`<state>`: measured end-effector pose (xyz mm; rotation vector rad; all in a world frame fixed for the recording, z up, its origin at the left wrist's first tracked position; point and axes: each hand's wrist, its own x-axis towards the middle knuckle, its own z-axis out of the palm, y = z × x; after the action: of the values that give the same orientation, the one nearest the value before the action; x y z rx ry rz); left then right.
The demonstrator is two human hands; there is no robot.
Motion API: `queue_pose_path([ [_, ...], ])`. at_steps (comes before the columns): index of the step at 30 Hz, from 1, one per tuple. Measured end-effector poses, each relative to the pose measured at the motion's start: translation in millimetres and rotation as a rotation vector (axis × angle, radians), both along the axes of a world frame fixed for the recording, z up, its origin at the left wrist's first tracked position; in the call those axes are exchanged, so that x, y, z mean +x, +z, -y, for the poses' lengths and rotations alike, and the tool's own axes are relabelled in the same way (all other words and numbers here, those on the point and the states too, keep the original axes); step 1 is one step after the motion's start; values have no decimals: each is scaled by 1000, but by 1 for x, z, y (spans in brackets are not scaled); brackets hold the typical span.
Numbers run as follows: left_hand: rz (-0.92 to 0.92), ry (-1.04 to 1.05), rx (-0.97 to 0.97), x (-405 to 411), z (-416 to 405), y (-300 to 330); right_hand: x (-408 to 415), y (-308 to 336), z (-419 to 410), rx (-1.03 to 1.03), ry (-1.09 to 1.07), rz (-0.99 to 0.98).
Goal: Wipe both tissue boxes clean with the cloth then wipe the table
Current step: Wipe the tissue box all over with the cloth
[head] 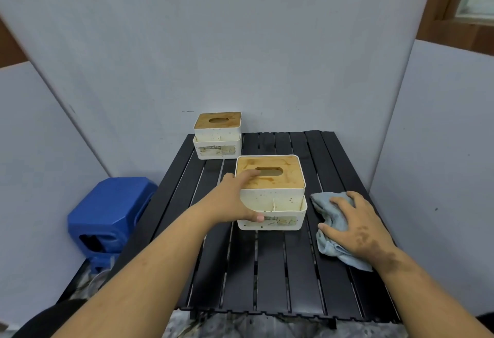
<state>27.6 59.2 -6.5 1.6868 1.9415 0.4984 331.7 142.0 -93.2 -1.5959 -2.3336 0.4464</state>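
**Stained boxes, cloth at the ready: the wiping looks barely begun**

Blue plastic marks the far left, where a stool (111, 217) sits on the floor beside the black slatted table (270, 270). Grey panels (240, 43) close in the table on three sides.

At the back left corner of the table stands the far tissue box (217, 135), white with a wooden lid, its sides speckled and its lid blotched with brown. No hand is near it.

Toward the middle, the left hand (231, 200) grips the near tissue box (271, 192) from its left side: fingers reach over the lid toward the slot, and the thumb presses the lower front wall. This box is just as dirty, with an orange-brown smear across the lid and spots down the white front.

On the right, the right hand (357, 226) lies spread over the crumpled pale blue cloth (334, 228), fingers bent around its folds and gathering it against the table. The cloth lies just beside the near box, not touching it.

By my reading, nothing is finished yet. Both boxes show plain grime, and whether the table has had any wiping I cannot tell from its dark slats. The near box seems to be steadied for a first wipe; the far box and the table would follow.
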Motion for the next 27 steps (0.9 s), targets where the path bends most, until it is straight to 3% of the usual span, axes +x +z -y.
queue_pose_path([
  [8,-11,6,-8,0,-4,2,-3,6,1,-53,4,50],
  [15,12,13,27,-4,-1,-4,-6,3,5,78,8,-139],
  [17,67,27,64,-7,4,-5,-5,9,7,154,26,-274],
  [18,109,38,81,-8,7,-6,-4,16,10,161,29,-445],
  [20,212,75,122,-9,17,-12,-5,35,21,46,71,-861],
  [22,338,111,168,-8,27,-21,-11,54,29,-98,150,-1130],
  [24,476,130,203,-8,34,-31,-21,66,34,-189,226,-1201],
  [27,664,130,208,-6,41,-39,-38,70,41,-286,286,-1139],
])
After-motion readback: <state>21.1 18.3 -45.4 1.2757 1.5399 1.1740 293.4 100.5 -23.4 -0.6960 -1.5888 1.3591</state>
